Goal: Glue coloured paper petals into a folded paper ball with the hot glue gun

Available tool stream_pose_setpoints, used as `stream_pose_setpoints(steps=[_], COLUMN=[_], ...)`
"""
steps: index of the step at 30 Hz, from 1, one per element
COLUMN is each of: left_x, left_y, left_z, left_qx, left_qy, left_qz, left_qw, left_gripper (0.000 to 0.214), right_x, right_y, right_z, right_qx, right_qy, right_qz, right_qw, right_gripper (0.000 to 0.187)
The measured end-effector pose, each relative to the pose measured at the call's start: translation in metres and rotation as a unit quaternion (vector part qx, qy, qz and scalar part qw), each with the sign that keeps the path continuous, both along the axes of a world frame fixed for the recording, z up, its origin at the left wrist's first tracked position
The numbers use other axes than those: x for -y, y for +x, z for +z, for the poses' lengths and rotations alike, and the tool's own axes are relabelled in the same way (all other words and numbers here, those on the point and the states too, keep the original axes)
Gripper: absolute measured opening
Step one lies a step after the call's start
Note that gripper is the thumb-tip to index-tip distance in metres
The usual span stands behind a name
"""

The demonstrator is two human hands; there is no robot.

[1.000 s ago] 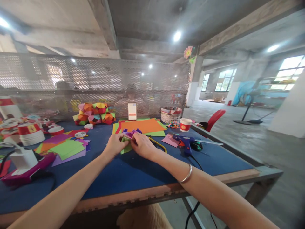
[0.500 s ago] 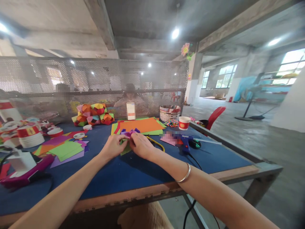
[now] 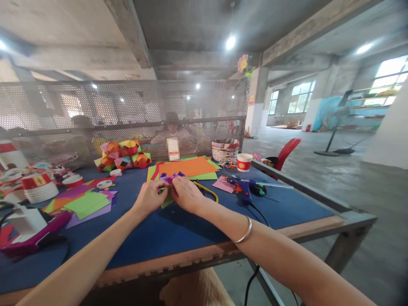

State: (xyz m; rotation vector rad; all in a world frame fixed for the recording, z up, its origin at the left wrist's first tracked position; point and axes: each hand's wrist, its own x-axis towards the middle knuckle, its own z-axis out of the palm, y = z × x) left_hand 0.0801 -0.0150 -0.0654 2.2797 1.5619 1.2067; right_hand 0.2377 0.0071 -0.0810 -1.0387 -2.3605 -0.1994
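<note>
Paper piece [image 3: 168,178], purple, pinched between my left hand [image 3: 149,198] and right hand [image 3: 187,194]; glue gun [image 3: 245,188] lies to the right.

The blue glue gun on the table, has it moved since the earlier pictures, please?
No, the blue glue gun has stayed put relative to the paper cup behind it; only the camera's view has shifted.

No txt legible; paper cup [image 3: 244,162] & cup stack [image 3: 40,187] print too sm.
</note>
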Motion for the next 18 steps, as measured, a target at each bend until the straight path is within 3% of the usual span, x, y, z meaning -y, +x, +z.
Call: stream_pose_setpoints(steps=[10, 18], left_x=[-0.0005, -0.0059], left_y=[0.0023, -0.0019], left_z=[-0.0053, -0.0101], left_qx=[-0.083, -0.043], left_qy=[0.064, 0.12], left_qz=[0.015, 0.011], left_qw=[0.994, 0.992], left_gripper=[0.013, 0.014], right_x=[-0.0043, -0.0029], right_y=[0.0001, 0.0036], right_z=[-0.0066, -0.005], right_qx=[-0.016, -0.049], right_qy=[0.018, 0.012], right_qz=[0.001, 0.011], right_qw=[1.0, 0.999], right_gripper=[0.014, 0.014])
